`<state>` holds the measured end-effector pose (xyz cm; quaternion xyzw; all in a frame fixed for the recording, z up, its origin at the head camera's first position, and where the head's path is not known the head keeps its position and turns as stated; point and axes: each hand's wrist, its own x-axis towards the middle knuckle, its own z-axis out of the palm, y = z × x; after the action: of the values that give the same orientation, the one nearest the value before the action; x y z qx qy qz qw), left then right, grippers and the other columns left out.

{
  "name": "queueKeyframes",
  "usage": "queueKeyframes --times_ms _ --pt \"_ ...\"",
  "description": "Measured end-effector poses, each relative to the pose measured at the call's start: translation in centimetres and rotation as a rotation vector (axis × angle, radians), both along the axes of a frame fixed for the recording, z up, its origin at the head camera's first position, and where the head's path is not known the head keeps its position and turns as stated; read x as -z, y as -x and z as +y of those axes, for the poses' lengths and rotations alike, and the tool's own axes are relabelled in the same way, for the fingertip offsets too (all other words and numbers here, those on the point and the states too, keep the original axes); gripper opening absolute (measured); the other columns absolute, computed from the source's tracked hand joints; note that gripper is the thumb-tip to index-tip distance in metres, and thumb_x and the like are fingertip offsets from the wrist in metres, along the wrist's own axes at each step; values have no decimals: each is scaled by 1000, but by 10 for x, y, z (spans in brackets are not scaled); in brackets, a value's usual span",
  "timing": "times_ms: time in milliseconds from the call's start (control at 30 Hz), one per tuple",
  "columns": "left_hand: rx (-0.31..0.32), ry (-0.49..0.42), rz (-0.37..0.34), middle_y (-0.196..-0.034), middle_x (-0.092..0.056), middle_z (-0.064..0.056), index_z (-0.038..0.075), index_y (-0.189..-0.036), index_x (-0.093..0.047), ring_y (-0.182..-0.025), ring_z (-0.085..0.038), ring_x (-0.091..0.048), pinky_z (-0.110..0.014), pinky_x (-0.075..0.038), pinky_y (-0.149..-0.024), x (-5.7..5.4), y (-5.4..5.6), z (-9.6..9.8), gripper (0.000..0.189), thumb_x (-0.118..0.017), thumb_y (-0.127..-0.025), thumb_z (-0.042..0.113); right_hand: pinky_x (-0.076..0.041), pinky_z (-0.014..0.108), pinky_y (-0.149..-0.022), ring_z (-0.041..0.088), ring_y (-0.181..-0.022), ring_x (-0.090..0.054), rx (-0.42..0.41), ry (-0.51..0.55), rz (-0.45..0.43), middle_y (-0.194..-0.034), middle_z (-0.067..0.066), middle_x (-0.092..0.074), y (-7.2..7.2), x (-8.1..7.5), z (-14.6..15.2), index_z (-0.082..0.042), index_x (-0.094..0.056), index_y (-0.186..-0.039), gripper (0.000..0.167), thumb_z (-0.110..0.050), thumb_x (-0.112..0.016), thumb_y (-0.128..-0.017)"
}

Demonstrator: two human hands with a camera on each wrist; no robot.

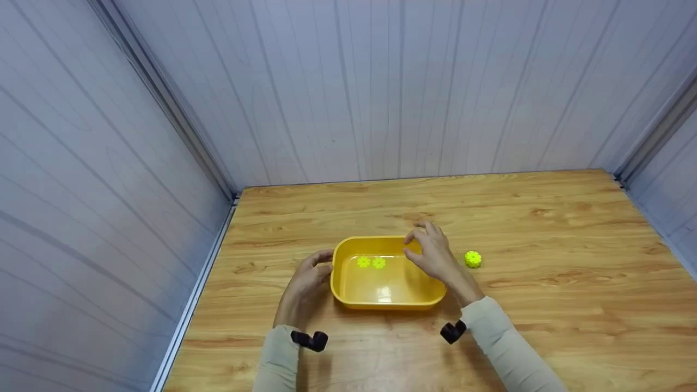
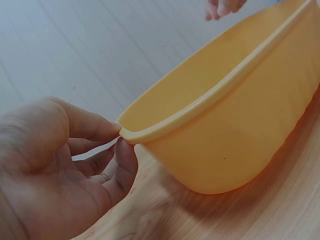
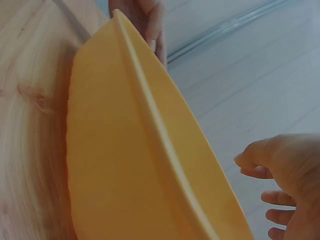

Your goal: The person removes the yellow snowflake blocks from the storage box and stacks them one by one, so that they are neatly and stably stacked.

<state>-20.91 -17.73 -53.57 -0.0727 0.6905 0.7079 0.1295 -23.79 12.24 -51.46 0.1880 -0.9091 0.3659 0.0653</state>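
A yellow plastic basin [image 1: 387,306] with rounded corners stands on the wooden table. Inside it, near the back left, lie two bright yellow-green flower-shaped pieces [image 1: 363,262]. My left hand [image 1: 311,279] is at the basin's left end; in the left wrist view its thumb and a finger [image 2: 127,160] pinch the rim. Over the right end of the basin hovers my right hand [image 1: 433,253], thumb and index finger apart, nothing seen between them. Just right of that hand, a yellow-green flower-shaped piece or stack [image 1: 473,259] sits on the table.
The wooden table [image 1: 572,261] meets a pale panelled wall [image 1: 370,92] at the back. Another such wall [image 1: 81,179] closes off the left side, with a metal strip along the table's edge. A black wrist mount [image 1: 310,341] sticks out from each sleeve.
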Motion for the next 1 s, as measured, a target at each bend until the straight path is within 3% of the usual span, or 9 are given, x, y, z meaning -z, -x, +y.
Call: queueKeyframes --times_ms 567,833,1000 --pt "-29 17 -26 -129 -49 -18 1 -131 -54 -107 -23 -56 -29 -50 -86 0 -1 -3 42 -53 -89 -2 -14 59 -111 42 -138 -19 -85 -240 46 -149 22 -29 -2 18 -31 -15 -68 -110 28 -24 -72 -84" --pt "-36 -16 -33 -127 -50 -17 1 -131 -53 -106 -23 -56 -30 -49 -87 3 0 -2 43 -54 -89 -1 -14 62 -109 45 -138 -20 -122 -359 162 -148 24 -32 1 26 -43 -16 -71 -105 27 -20 -76 -79" --pt "-17 -33 -9 -127 -49 -22 -4 -133 -50 -105 -25 -56 -30 -50 -85 4 0 0 44 -54 -89 -1 -11 63 -109 46 -139 -19 -121 -395 146 -149 24 -31 5 29 -47 -17 -72 -103 26 -17 -77 -77"
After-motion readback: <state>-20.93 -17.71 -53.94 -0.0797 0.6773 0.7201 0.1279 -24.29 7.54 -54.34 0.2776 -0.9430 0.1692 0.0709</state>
